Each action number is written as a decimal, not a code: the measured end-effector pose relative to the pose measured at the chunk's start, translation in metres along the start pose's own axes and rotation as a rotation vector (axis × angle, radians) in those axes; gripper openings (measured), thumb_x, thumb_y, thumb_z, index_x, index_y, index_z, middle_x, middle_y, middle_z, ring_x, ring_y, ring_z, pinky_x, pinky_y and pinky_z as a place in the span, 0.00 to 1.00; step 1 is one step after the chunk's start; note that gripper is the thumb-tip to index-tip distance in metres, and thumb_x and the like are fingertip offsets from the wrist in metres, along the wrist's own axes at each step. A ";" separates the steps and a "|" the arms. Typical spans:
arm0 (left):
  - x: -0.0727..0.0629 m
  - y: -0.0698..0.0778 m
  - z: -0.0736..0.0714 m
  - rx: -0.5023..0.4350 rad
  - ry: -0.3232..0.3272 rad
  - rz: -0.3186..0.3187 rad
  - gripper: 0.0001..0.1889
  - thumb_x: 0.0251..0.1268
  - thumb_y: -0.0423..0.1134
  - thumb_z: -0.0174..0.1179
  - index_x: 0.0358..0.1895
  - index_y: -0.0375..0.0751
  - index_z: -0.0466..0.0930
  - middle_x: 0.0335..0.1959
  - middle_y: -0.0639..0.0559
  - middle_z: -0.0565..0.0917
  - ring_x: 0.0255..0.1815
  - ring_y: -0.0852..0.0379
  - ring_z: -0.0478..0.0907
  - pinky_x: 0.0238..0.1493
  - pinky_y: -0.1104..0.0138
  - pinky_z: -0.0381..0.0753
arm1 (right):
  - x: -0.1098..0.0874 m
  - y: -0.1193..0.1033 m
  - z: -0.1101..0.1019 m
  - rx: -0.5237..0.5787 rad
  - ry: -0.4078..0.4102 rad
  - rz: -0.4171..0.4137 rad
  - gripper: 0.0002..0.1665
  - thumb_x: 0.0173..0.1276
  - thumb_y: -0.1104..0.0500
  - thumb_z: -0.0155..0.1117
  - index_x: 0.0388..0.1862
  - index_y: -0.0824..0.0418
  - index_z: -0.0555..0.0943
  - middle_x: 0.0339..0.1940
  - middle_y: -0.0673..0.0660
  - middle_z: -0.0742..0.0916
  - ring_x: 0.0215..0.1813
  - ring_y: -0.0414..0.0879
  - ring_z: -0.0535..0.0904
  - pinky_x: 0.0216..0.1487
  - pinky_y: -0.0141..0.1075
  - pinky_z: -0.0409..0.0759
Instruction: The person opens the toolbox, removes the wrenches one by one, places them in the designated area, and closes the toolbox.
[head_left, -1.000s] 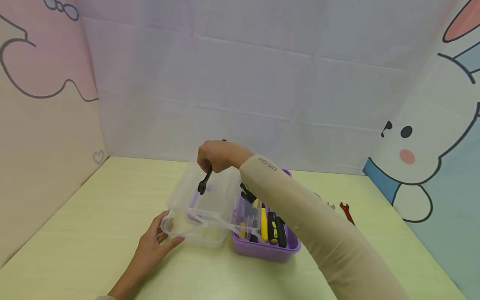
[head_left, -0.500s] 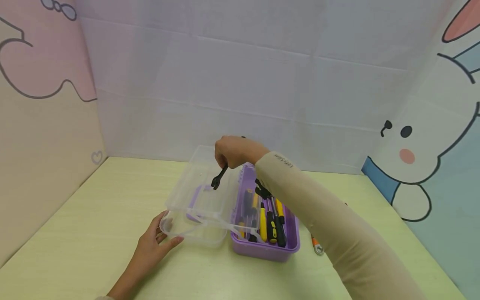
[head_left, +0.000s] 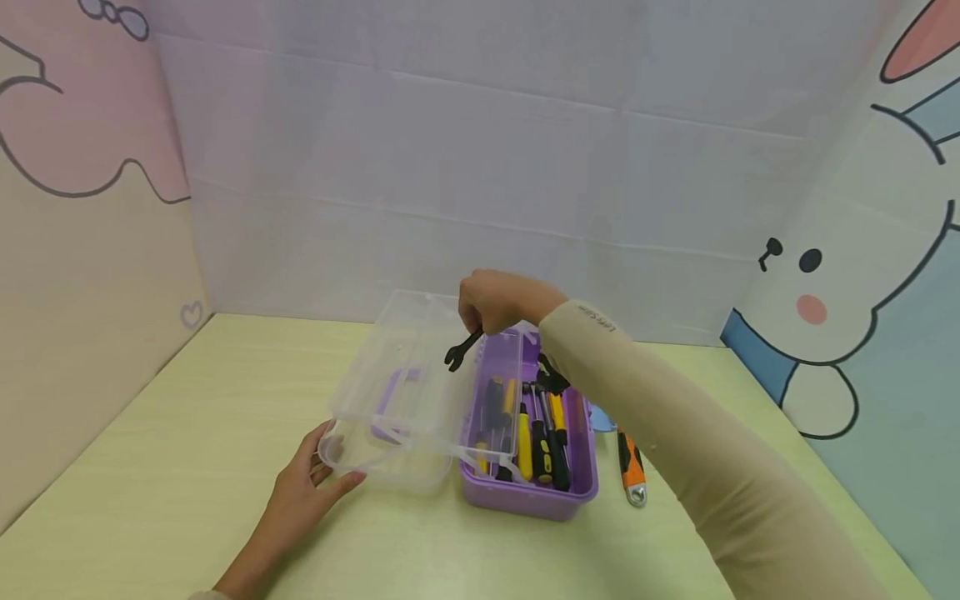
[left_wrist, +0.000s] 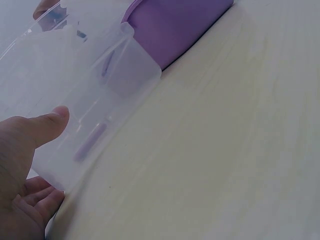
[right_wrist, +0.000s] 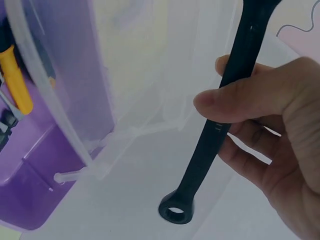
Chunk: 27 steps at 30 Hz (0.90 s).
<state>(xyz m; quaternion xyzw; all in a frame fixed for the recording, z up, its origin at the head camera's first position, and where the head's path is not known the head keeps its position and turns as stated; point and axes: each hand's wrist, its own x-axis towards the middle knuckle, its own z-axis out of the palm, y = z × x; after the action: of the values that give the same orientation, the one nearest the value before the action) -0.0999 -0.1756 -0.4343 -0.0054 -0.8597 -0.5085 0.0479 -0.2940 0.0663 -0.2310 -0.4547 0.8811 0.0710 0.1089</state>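
A black combination wrench (right_wrist: 212,120) is pinched between the thumb and fingers of my right hand (head_left: 504,300), above the opened toolbox. Its ring end hangs low in the right wrist view; its open end points down-left in the head view. My left hand (left_wrist: 30,150) grips the near left corner of the clear plastic lid (left_wrist: 95,105), thumb against its side and fingers at its lower edge. The lid lies swung out to the left of the purple toolbox (head_left: 525,502). Inside the box are several yellow-and-black handled tools (head_left: 541,454), partly under a clear inner cover (head_left: 501,350).
An orange-and-black handled tool (head_left: 632,471) lies right of the box on the pale table (head_left: 225,400). Beside it a light blue item (head_left: 602,419) shows partly; the right sleeve (head_left: 675,433) hides the table beyond. A white sheet wall (head_left: 420,167) stands behind.
My right hand has moved right with the wrench, from over the lid toward the box. The sleeve now uncovers the orange-handled tool. My left hand stays at the lid's corner.
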 end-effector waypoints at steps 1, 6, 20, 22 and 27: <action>0.000 0.000 0.000 -0.001 0.000 0.002 0.45 0.59 0.42 0.67 0.72 0.34 0.48 0.65 0.24 0.64 0.61 0.29 0.70 0.58 0.55 0.79 | -0.002 0.002 0.001 -0.005 -0.004 0.003 0.14 0.53 0.75 0.62 0.27 0.58 0.87 0.25 0.51 0.86 0.31 0.45 0.78 0.32 0.31 0.81; 0.001 0.000 -0.001 -0.001 -0.004 0.007 0.45 0.59 0.41 0.66 0.72 0.34 0.48 0.65 0.23 0.64 0.61 0.29 0.70 0.57 0.55 0.80 | -0.011 0.009 0.004 -0.039 -0.029 0.039 0.12 0.52 0.73 0.64 0.27 0.58 0.87 0.24 0.50 0.85 0.30 0.45 0.77 0.31 0.32 0.80; -0.001 0.003 -0.003 0.019 0.005 -0.004 0.44 0.58 0.42 0.67 0.72 0.34 0.49 0.65 0.22 0.64 0.60 0.28 0.71 0.56 0.53 0.80 | -0.035 0.034 0.021 0.009 -0.096 0.071 0.14 0.47 0.74 0.62 0.24 0.57 0.87 0.21 0.50 0.85 0.24 0.41 0.72 0.24 0.27 0.71; -0.001 0.003 -0.003 0.018 0.007 -0.001 0.44 0.58 0.42 0.67 0.72 0.34 0.49 0.64 0.22 0.64 0.60 0.28 0.71 0.56 0.53 0.80 | -0.039 0.037 0.023 0.023 -0.109 0.083 0.13 0.47 0.74 0.62 0.25 0.58 0.87 0.21 0.49 0.85 0.24 0.41 0.72 0.24 0.27 0.70; -0.001 0.003 -0.003 0.014 0.010 0.013 0.44 0.58 0.41 0.67 0.72 0.33 0.49 0.64 0.22 0.64 0.60 0.28 0.71 0.56 0.53 0.79 | -0.048 0.045 0.029 0.063 -0.140 0.093 0.12 0.45 0.74 0.62 0.22 0.59 0.86 0.17 0.48 0.81 0.23 0.39 0.67 0.22 0.27 0.65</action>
<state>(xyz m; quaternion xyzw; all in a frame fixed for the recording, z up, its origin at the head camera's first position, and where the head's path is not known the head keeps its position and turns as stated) -0.0987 -0.1767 -0.4307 -0.0084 -0.8629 -0.5023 0.0556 -0.3007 0.1364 -0.2452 -0.4036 0.8933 0.0798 0.1812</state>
